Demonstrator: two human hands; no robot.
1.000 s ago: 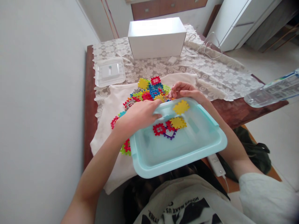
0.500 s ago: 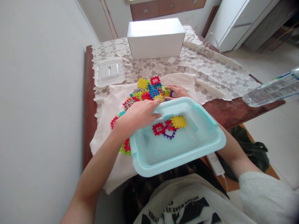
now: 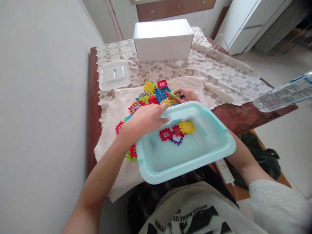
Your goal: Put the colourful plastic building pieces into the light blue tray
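Note:
My left hand (image 3: 148, 118) grips the far left rim of a light turquoise plastic basin (image 3: 156, 169), thumb over the inside edge. The basin tilts toward me. Inside it lie a yellow interlocking block (image 3: 186, 127), two red window-shaped blocks (image 3: 165, 134) and a purple-edged one (image 3: 177, 139). Beyond the basin, a heap of colourful interlocking plastic blocks (image 3: 153, 100) covers part of a white cloth (image 3: 114, 107). At the heap's right side is my right hand (image 3: 186, 96), fingers curled closed among the blocks near a purple piece. What they pinch is partly hidden.
A white box (image 3: 163, 48) stands at the back of the lace-covered table (image 3: 107, 50). A clear plastic lid (image 3: 114, 74) lies at the left. On the right a clear plastic bottle (image 3: 285, 91) juts into view. A white power strip (image 3: 224, 170) lies below the basin's right side.
My right hand's fingers have curled in closer over the right side of the heap, covering more of the purple piece. My left hand and the basin stay almost still.

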